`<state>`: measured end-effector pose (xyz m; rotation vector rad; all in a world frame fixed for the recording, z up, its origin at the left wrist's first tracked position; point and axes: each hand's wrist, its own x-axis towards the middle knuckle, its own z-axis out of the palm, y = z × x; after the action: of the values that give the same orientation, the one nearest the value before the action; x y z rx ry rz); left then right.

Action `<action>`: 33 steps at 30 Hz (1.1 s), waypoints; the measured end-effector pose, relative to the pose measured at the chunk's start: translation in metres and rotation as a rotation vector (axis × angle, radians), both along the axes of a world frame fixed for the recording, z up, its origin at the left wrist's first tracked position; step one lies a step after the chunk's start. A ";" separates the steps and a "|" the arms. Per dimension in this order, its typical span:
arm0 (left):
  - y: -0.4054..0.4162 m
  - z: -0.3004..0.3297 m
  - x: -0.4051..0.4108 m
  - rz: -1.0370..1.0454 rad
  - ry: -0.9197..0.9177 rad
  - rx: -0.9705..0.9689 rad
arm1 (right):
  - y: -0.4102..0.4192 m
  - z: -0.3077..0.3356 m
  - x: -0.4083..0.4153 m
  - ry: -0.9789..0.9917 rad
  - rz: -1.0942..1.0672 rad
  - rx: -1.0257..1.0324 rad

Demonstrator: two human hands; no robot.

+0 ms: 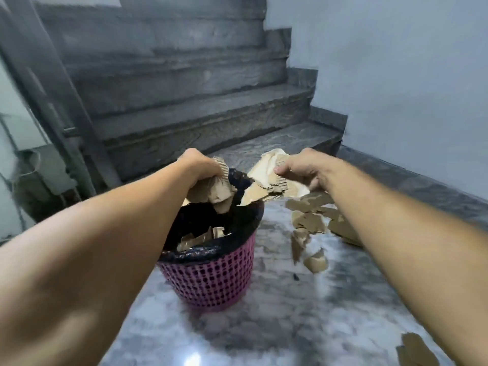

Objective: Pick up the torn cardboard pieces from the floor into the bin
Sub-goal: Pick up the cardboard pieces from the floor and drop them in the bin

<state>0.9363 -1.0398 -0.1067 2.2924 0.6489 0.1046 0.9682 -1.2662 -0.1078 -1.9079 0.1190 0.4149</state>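
A pink mesh bin (211, 281) with a black liner stands on the marble floor, and several cardboard scraps (196, 239) lie inside it. My left hand (199, 165) grips a crumpled bunch of cardboard (214, 192) right over the bin's mouth. My right hand (306, 167) clutches another bundle of torn pieces (269, 178) above the bin's far right rim. More brown torn pieces (309, 223) lie on the floor to the right of the bin, partly hidden by my right forearm.
Grey stone stairs (200, 107) rise just behind the bin. A pale wall (396, 75) runs along the right. Further cardboard scraps (414, 350) lie at the bottom right. A dark railing post (52, 83) stands at the left.
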 end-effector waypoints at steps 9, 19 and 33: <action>0.082 -0.077 -0.019 0.057 -0.063 0.011 | 0.097 -0.056 -0.017 -0.269 -0.130 -0.299; 0.110 -0.105 -0.050 0.199 0.082 0.413 | 0.082 -0.105 -0.023 -0.051 -0.198 -0.257; 0.038 -0.116 -0.002 -0.157 0.052 0.162 | 0.029 -0.120 0.046 -0.075 -0.537 0.012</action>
<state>0.9340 -1.0014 -0.2223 2.5004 0.4996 0.0232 1.0144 -1.2370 -0.2280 -1.7899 0.5613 -0.0192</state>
